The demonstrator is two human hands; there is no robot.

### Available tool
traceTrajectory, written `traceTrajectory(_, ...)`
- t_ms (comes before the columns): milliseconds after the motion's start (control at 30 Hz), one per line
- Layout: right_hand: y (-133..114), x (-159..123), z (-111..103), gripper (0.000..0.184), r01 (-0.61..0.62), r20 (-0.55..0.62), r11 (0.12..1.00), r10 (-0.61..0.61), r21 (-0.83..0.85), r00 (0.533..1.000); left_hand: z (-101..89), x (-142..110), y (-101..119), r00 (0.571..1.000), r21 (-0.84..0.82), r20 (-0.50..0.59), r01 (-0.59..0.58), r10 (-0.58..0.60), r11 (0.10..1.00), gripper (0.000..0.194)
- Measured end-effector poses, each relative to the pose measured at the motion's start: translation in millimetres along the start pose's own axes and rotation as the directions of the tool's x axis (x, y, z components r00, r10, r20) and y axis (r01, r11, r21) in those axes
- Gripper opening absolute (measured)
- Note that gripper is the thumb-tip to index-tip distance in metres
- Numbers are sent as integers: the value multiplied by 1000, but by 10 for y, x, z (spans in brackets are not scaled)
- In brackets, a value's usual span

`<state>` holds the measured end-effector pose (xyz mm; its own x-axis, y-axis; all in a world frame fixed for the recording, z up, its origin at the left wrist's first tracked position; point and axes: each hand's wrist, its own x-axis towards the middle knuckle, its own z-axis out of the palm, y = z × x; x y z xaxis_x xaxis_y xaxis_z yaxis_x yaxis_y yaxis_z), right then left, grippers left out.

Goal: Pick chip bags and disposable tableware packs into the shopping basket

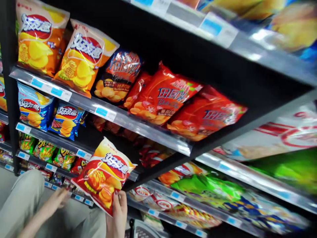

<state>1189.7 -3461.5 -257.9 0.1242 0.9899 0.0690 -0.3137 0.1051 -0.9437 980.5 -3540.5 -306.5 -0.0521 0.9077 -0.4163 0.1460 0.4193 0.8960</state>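
A red and yellow bag of potato chips (105, 172) is held up, tilted, in front of the lower shelves. My right hand (118, 205) grips its lower right edge, thumb on the front and fingers behind. My left hand (58, 199) is beside the bag's left corner, apart from it as far as I can see; motion blurs its fingers. Just above the held bag, blue chip bags (65, 119) stand on a shelf. Higher up are orange chip bags (81, 56), a dark barbecue-flavour bag (119, 77) and red chip bags (164, 96).
Clear-fronted shelf edges (99, 112) with blue and white price tags run across. A black upright (11, 99) stands at left. Green snack bags (208, 186) fill a lower shelf at right. Below are my knees in light trousers (24, 195) and, at the bottom, a grey perforated basket-like object (145, 231).
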Motion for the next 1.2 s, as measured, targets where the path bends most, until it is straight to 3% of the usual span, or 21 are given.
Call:
traceTrajectory(100,306,-349,-65,33,-236,171,966,217,102,961,-125,-105,151,994,-362,54,-66,92,930,78)
traceTrajectory(200,533,-452,21,37,-322,252,941,287,109,924,-183,-189,162,990,-541,9,-113,140,833,86)
traceTrajectory(300,689,-440,76,35,-367,310,923,318,116,896,-182,-235,102,996,-591,-59,-88,66,802,97)
traceTrajectory(367,756,-436,69,36,-412,337,905,358,103,871,-160,-250,88,996,-606,-70,-80,47,791,94)
traceTrajectory(467,784,-457,32,58,-515,433,857,458,19,776,-115,-256,119,996,-588,-84,-75,31,805,85)
traceTrajectory(567,705,-485,26,65,-544,539,838,475,-38,695,-77,-243,153,994,-561,-105,-74,18,824,75)
traceTrajectory(800,464,-500,72,73,-544,569,839,443,8,693,-37,-196,159,988,-536,-152,-78,-5,840,61)
traceTrajectory(1000,467,-494,91,77,-577,561,817,475,6,678,-19,-201,198,988,-549,-155,-70,-19,833,60)
traceTrajectory(1200,528,-496,116,66,-595,544,803,512,-30,664,-64,-213,169,993,-574,-105,-19,-50,819,57)
